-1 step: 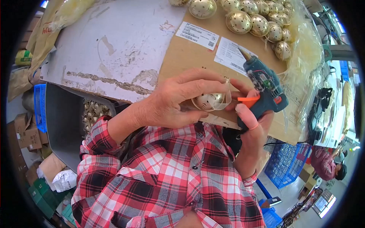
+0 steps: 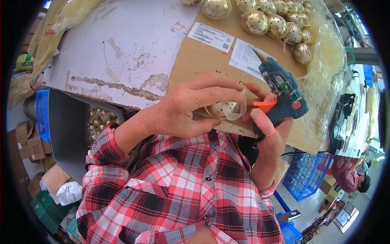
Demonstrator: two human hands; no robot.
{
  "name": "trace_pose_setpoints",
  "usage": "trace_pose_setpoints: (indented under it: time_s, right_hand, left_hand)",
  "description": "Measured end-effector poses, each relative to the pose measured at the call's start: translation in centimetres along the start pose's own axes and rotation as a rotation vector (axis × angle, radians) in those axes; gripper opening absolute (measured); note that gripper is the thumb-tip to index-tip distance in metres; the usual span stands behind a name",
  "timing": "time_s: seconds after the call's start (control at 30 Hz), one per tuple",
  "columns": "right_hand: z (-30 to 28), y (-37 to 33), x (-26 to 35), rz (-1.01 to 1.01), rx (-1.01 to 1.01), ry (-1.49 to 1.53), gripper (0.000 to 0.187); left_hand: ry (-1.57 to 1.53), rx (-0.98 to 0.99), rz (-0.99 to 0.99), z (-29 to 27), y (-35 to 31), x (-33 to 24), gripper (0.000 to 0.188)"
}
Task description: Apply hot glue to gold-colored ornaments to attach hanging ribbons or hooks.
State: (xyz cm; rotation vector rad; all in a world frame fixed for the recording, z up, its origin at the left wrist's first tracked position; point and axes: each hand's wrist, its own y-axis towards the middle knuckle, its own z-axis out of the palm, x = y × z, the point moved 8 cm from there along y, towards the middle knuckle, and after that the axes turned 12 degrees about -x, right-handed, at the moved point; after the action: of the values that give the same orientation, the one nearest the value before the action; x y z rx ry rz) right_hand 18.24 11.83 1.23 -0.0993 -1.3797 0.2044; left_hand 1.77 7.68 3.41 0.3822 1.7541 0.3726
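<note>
1. You have two hands in view, both above the near part of the table (image 2: 138, 40).
2. Your left hand (image 2: 183, 107) has its fingers curled around one gold ball (image 2: 219, 110), patterned with dark marks, clamped on it; the thumb is at the near side, and the other fingers arch over the far side.
3. One clear plastic piece (image 2: 243, 109) stands against the ball's right side, at your left fingertips.
4. Your right hand (image 2: 273, 129) has its fingers closed on one dark glue gun (image 2: 284, 87), with one orange trigger (image 2: 266, 106); the nozzle points up and away from you. Whether any right fingers also touch the ball, you cannot tell from here.
5. One pink finger cover (image 2: 264, 122) sits on your right hand.
6. One cardboard sheet (image 2: 203, 61) lies under your hands, bearing two white labels (image 2: 211, 37).
7. Well over a dozen gold balls (image 2: 277, 26) crowd the far right; they overlap too much for an exact count.
8. One grey bin (image 2: 67, 134) stands to your left, with more small gold pieces (image 2: 99, 122) inside, too jumbled to count.
9. One blue basket (image 2: 306, 175) stands at your right.
</note>
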Motion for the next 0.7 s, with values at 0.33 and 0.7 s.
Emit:
trace_pose_setpoints:
  time_s: [0.33,0.7]
  right_hand:
    - [-0.8,0.8,-1.4,0.088,-0.004,-0.345,0.047]
    - [-2.0,0.2,1.0,-0.174,-0.189,-0.345,0.038]
  left_hand:
    - [-0.019,0.010,-0.117,0.5,-0.9,1.0,0.063]
    - [0.347,-0.078,0.298,0.0,-0.5,-0.9,0.051]
